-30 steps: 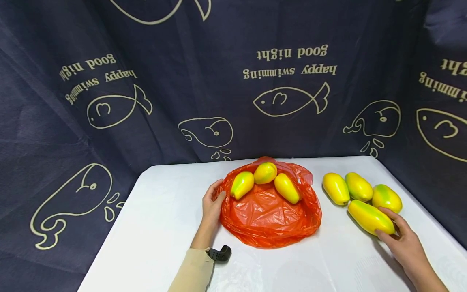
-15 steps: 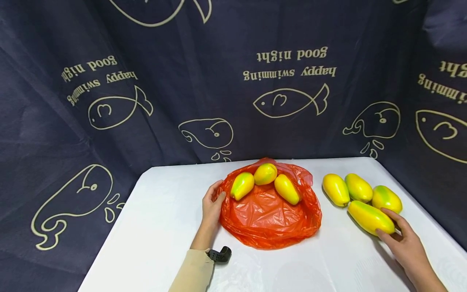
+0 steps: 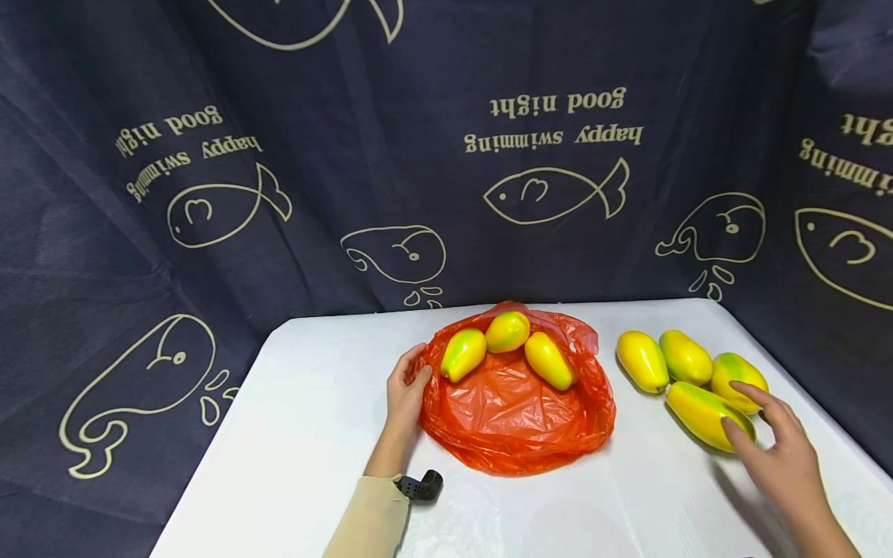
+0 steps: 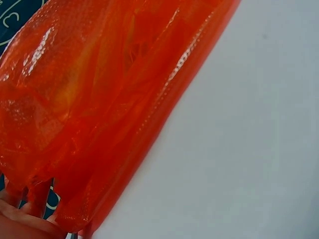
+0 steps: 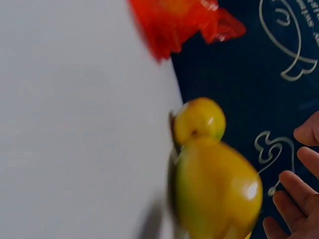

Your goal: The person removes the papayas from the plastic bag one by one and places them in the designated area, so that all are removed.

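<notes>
My left hand (image 3: 406,395) holds the left rim of a red plastic bag (image 3: 502,434), fingers and thumb at its edge. The bag lies spread with its mouth facing up, and three yellow-green papayas (image 3: 463,354) rest in its far part. In the left wrist view, fingertips (image 4: 22,216) show at the bag's corner. On the right, my right hand (image 3: 784,457) is beside the nearest loose papaya (image 3: 705,415), its fingers spread. The right wrist view has the fingers (image 5: 294,186) apart from a papaya (image 5: 217,189) and holding nothing.
Three more papayas (image 3: 642,362) sit close together behind the nearest loose one. A white table (image 3: 293,434) carries everything, with dark fish-patterned cloth (image 3: 391,155) hanging behind it and at the sides. A black band (image 3: 421,486) is on the left wrist.
My right hand has loosened from the nearest loose papaya and drawn slightly to the right, its fingers wider. That papaya has hardly moved. The left hand and bag stay put.
</notes>
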Demonstrator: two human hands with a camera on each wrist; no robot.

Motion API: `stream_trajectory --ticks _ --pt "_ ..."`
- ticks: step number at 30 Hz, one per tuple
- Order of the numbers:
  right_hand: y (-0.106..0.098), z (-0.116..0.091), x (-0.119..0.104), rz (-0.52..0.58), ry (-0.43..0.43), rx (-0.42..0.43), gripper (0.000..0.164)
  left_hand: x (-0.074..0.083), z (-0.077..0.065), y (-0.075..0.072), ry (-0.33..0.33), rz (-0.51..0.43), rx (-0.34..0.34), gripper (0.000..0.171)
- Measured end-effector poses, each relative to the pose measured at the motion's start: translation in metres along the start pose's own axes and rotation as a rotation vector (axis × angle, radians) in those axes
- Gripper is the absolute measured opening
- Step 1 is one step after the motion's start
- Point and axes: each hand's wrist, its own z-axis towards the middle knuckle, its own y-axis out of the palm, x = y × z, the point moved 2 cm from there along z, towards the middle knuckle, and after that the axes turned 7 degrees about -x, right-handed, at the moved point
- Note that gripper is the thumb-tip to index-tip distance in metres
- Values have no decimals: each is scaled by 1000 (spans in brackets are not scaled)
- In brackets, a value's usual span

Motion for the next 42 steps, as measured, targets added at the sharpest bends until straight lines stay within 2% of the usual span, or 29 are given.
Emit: stream_trajectory --ticks 8,17,27,36,42 --pt "7 20 -37 108 -58 -31 54 -1 0 -1 -9 -4 -2 42" --pt "34 35 -67 193 -124 -134 60 0 1 0 2 -1 -10 42" --pt "67 48 -87 271 -60 -216 64 -1 1 -1 5 27 -4 41" --pt "87 61 -92 342 5 -271 68 0 1 -1 8 24 0 41" --pt "98 68 -94 369 62 -357 75 -1 0 0 6 9 2 42"
